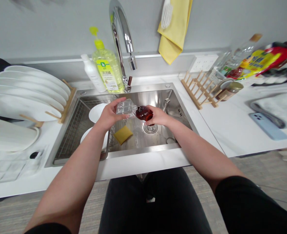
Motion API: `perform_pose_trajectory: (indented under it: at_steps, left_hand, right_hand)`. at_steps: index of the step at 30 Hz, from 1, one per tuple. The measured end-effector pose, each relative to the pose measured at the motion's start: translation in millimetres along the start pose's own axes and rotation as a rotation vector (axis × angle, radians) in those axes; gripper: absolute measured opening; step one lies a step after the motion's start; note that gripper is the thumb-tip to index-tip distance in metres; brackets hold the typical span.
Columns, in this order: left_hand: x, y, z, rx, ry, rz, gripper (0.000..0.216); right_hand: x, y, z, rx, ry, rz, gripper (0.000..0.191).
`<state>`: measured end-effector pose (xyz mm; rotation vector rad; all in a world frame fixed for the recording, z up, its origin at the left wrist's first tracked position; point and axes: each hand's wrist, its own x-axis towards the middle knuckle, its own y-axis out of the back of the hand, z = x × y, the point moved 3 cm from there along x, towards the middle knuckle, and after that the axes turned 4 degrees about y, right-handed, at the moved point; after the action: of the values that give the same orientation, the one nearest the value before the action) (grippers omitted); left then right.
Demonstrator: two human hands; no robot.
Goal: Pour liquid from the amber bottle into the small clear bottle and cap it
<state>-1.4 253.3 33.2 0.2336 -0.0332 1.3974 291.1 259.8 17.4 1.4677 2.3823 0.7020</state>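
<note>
Above the sink (143,150), my left hand (109,116) is closed around a clear square-sided bottle (125,107), which lies tilted with its neck to the right. My right hand (156,115) grips a small dark red rounded bottle (143,113), also on its side. The two necks meet or nearly meet; whether they touch, I cannot tell. Below them on the sink floor lies a yellow sponge (123,134). White bowls or plates (97,112) sit in the wire rack (69,130) on the sink's left side, partly hidden by my left arm.
The faucet (128,42) arches behind the sink, with a dish soap bottle (108,70) and a white bottle (93,73) beside it. Large plates (23,87) stand in a rack at left. At right are a wooden rack (202,89), a jar (232,89) and a phone (268,126).
</note>
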Motion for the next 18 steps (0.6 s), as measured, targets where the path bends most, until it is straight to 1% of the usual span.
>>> perform_pose_trajectory:
  at_steps: [18]
  left_hand:
    - [-1.7, -0.3, 3.9, 0.021, -0.006, -0.017, 0.106]
  right_hand:
    - [1.2, -0.4, 2.7, -0.011, 0.013, -0.008, 0.084]
